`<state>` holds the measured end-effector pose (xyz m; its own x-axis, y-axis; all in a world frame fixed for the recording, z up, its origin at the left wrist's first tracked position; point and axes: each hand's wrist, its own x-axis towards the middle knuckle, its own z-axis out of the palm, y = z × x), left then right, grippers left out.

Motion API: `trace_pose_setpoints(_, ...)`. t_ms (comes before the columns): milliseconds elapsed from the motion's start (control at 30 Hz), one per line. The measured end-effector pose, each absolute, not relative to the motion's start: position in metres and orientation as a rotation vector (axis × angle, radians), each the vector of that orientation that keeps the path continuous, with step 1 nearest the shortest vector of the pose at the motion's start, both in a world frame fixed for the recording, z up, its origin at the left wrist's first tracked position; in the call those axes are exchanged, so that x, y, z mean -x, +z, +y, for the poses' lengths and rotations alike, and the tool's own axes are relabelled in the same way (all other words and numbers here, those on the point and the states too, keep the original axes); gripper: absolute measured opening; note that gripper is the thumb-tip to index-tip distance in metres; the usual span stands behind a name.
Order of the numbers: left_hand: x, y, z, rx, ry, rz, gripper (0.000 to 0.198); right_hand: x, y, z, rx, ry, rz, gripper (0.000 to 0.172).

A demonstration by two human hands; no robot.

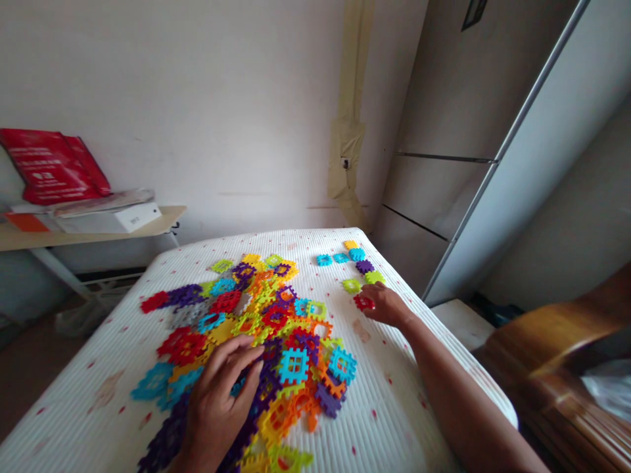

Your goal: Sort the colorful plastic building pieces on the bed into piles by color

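My left hand (224, 387) hovers low over the near part of a pile of toothed plastic building pieces, fingers bent and apart, with nothing seen in it. The pile holds many colours, among them a blue window-like piece (294, 365), a grey piece (190, 315) and a yellow piece (221, 330). Out on the right side, my right hand (385, 303) has its fingers on a red building piece (363, 302) at the tabletop; the fingertips are partly hidden. Just beyond that hand lie green pieces (351, 286) and a purple piece (365, 267).
Farther back on the white ribbed cover (394, 394) are blue pieces (324, 260) and a yellow-orange piece (350, 245). A tall refrigerator (444, 131) borders the right side. To the left, a side table (170, 220) bears a white box (133, 217) and red bags (54, 167).
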<state>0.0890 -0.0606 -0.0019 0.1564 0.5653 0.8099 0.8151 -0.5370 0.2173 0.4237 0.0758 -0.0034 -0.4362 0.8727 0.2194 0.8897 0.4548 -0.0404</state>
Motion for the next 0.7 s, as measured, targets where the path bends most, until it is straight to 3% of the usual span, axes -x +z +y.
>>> trace_pose_setpoints(700, -0.083, -0.001, -0.061, 2.131, -1.354, -1.480, 0.017, -0.378, -0.016, 0.111, 1.849, -0.226, -2.332, 0.024)
